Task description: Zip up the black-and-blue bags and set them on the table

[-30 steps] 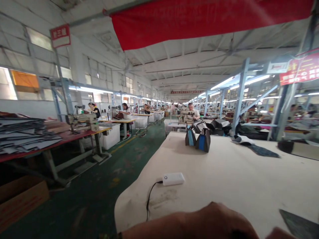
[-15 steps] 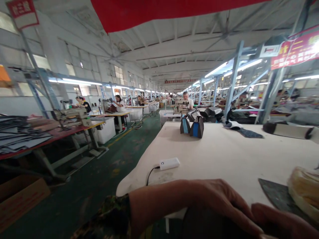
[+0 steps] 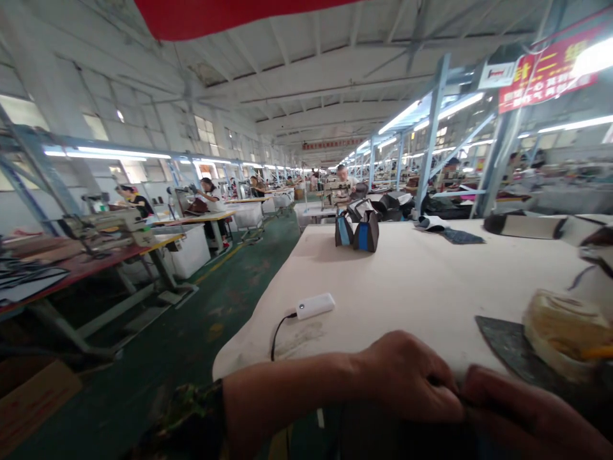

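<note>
My left hand (image 3: 414, 377) reaches in from the lower left, with a camouflage sleeve (image 3: 191, 418) at its forearm. Its fingers are curled tightly at the near edge of the table. Facing it, my right hand (image 3: 517, 399) is closed too, the fingertips of both almost meeting. Below them, in deep shadow, a dark piece of material (image 3: 397, 434) is pinched between the fingers; its shape is mostly hidden. Just beyond my right hand lies a flat dark grey piece (image 3: 502, 342), with a round yellowish tub (image 3: 558, 326) standing on it.
On the pale table (image 3: 383, 284) lie a white power bank (image 3: 315, 306) with a black cable and, farther back, grey-and-blue bag-like pieces (image 3: 368, 235). A sewing machine (image 3: 108, 230) stands across the green aisle (image 3: 225, 287). A cardboard box (image 3: 38, 396) sits at lower left.
My left hand's fingers, longer and flatter before, are now curled in, and both hands have come together in a pinch. The view has turned slightly to the right.
</note>
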The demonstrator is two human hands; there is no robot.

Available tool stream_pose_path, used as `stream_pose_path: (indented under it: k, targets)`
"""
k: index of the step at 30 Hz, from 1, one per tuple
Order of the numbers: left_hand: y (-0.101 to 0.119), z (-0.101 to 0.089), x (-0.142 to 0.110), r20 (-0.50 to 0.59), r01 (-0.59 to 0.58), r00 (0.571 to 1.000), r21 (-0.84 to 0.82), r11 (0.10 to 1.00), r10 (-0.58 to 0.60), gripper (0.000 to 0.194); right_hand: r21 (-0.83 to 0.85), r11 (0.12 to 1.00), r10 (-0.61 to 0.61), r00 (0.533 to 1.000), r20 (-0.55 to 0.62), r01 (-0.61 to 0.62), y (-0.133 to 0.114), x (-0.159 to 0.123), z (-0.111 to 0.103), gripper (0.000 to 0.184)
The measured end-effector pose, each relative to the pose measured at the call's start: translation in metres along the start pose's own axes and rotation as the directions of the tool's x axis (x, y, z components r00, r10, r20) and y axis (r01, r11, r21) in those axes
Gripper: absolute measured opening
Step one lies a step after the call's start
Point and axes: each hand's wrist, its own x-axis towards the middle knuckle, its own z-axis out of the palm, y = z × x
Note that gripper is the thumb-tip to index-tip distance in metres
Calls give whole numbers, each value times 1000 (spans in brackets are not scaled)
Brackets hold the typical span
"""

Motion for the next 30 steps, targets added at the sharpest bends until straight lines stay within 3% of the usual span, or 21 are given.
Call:
stream_pose_path:
  k: [2,7,14,18,22,25,27,29,30]
  targets:
    - [5,0,2,-79,-87,993,55,995,91,14,-36,999,-32,991,-127,27,-14,-3,1,30]
    - [5,-6,6,-72,-179,982,-34,983,176,19,68,984,-144,963,-229,164,-41,-2,-1,9]
    - [5,-14,1,38,-106,993,-108,988,111,22,46,958,-247,893,-376,284,-44,-12,13,7]
    - [6,-29,4,171,15,985,-217,976,23,31,-114,889,-456,833,-314,444,-43,-18,13,12]
    - [2,-35,9,293,138,953,-193,971,-78,54,-396,740,-640,751,-163,544,-44,-22,6,16]
    - [-2,-30,11,433,152,900,-204,967,-51,51,-590,612,-682,729,-57,527,-48,-27,3,12]
    - [-2,-26,10,455,153,890,-239,959,-29,44,-666,542,-676,737,16,512,-52,-32,4,12]
    - [0,-24,7,450,167,893,-277,946,-26,37,-644,535,-695,718,34,548,-54,-38,7,11]
    - [2,-23,5,437,163,899,-281,946,-26,34,-584,578,-704,711,-4,570,-55,-41,7,10]
